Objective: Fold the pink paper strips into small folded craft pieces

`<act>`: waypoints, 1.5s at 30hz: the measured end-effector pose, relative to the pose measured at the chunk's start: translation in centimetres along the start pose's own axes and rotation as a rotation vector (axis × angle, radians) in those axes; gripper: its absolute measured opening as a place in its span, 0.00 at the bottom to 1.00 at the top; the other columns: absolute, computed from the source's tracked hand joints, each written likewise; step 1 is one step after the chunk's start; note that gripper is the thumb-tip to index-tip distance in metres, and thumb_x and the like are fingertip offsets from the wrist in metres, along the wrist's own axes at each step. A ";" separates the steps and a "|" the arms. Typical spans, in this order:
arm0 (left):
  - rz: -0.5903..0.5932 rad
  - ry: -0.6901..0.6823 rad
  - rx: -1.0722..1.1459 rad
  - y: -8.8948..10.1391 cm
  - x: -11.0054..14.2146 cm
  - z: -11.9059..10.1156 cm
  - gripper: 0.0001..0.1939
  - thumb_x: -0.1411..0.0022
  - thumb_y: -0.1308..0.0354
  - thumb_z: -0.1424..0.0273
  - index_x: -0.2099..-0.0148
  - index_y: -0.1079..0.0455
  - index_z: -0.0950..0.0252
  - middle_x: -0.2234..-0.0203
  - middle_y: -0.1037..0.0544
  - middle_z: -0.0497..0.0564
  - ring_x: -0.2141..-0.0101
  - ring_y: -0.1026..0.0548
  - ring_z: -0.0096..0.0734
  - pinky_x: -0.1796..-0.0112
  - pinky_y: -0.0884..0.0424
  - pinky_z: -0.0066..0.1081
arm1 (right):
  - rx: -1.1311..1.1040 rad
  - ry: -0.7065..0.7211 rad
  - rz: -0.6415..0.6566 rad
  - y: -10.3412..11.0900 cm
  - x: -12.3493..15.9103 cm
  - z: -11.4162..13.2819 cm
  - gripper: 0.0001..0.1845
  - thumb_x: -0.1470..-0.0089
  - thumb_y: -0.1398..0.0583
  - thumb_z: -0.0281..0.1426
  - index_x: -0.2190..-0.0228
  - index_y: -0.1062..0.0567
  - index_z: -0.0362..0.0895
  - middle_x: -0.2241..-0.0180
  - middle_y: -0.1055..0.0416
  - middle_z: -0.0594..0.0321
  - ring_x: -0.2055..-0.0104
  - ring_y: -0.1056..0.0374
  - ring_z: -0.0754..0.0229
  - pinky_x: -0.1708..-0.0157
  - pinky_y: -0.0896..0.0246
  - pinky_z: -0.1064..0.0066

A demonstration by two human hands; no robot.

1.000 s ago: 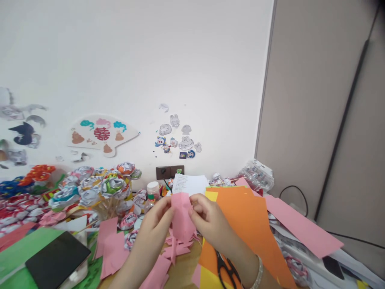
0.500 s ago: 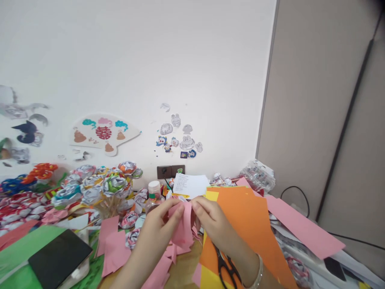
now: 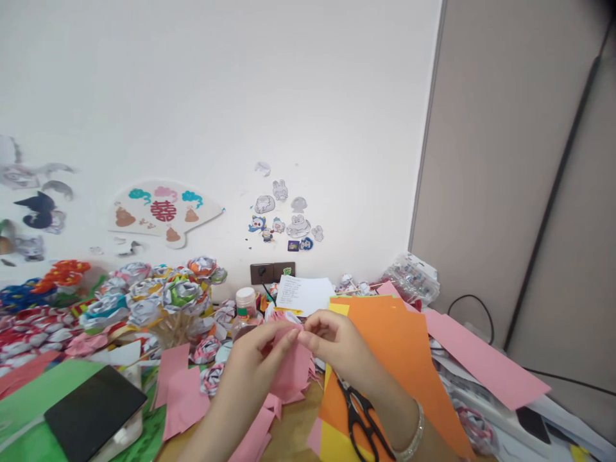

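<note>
Between my two hands, a piece of pink paper (image 3: 292, 371) hangs above the table. My left hand (image 3: 264, 356) pinches its upper edge between thumb and fingers. The fingertips of my right hand (image 3: 327, 337) press together at the paper's top right corner, close to the left fingertips. Black-handled scissors (image 3: 359, 417) lie under my right forearm, on a stack of orange paper (image 3: 385, 346). More pink paper pieces (image 3: 185, 401) lie left of my left forearm, and others lie beneath my hands.
Rolled paper flowers (image 3: 183, 295) crowd the left and back. A capped bottle (image 3: 246, 308) stands behind my left hand, near a handwritten sheet (image 3: 305, 294). A black flat object (image 3: 96, 414) lies front left; a long pink sheet (image 3: 486, 359) lies right. A white wall (image 3: 312, 96) rises behind.
My right fingertips have shifted left along the paper's top edge, towards my left thumb. The paper's raised right part now hangs flatter. The scissors show more from under my forearm.
</note>
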State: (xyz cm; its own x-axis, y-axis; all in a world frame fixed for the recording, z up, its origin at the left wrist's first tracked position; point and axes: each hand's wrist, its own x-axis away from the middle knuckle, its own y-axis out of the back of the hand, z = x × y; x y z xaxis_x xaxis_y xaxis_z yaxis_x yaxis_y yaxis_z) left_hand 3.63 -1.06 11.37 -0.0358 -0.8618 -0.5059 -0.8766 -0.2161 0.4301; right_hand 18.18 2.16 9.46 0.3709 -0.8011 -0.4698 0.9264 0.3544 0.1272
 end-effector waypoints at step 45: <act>0.090 0.452 0.655 -2.0 -0.1 4.3 0.17 0.50 0.44 0.56 0.73 0.29 0.67 0.83 0.27 0.47 0.80 0.30 0.28 0.77 0.33 0.26 | -0.035 -0.108 -0.095 0.9 -0.3 -3.3 0.15 0.58 0.39 0.39 0.79 0.33 0.40 0.80 0.38 0.67 0.77 0.43 0.68 0.76 0.48 0.76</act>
State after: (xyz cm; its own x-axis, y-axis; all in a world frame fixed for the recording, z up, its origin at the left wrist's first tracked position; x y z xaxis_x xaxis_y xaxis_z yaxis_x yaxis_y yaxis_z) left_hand 3.32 1.38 7.37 -0.0444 -0.9960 -0.0778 -0.9882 0.0552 -0.1426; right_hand 18.67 4.32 6.81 0.2887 -0.8782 -0.3813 0.9554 0.2900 0.0554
